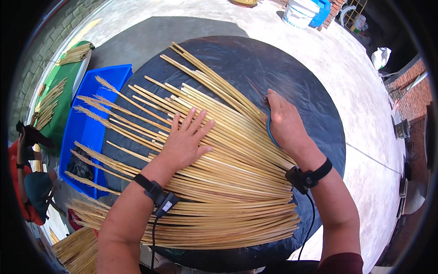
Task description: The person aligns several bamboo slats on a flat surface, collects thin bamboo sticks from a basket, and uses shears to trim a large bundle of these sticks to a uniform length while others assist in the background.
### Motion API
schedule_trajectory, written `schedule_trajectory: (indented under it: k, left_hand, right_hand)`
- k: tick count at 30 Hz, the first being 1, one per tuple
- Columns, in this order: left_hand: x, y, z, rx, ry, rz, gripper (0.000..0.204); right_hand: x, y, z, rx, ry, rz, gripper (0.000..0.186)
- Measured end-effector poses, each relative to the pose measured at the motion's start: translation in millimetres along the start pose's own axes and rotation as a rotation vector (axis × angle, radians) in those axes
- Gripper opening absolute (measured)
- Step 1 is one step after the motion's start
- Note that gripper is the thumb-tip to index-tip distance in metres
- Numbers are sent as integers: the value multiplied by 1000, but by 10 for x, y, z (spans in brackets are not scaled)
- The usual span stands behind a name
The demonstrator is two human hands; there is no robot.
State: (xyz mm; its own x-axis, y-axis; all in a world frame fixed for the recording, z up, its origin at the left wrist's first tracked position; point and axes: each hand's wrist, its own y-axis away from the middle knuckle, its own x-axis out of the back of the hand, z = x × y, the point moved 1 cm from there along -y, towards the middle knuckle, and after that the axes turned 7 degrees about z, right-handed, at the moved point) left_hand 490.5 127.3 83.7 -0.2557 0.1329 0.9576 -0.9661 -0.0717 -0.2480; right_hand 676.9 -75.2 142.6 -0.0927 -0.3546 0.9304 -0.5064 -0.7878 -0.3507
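at far left, another person in red (14, 176) is sitting beside a green table (69, 89) where bundled stalks are lying. next, a blue tray (107, 71) is standing beside the round black table (278, 59). across that table, pale stalks (228, 182) are fanning out, some feathery heads poking past its left edge. the left hand (186, 142) is pressing on them, open, fingers spread. to its right, the right hand (286, 121) is gripping scissors (263, 99) by the blue handles near the stalks' upper edge, the blades pointing away from the wearer.
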Motion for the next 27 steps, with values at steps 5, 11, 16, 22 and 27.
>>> schedule_trajectory:
  k: [5,11,16,22,27]
  left_hand:
    - [-47,23,21,28,-3,-90,69]
    - [-1,151,140,79,46,-117,72]
    - [143,145,152,132,8,-49,77]
    - [-25,375,69,108,-8,-60,75]
    - [-106,413,181,188,-67,-37,72]
  right_hand:
    - [-439,127,-287,-88,99,-95,31]
    - [-295,-171,75,336,-97,-184,37]
    - [-269,75,-334,42,-64,4,37]
    - [-533,276,-555,-178,-3,-65,49]
    - [-559,-9,-359,149,-163,-249,54]
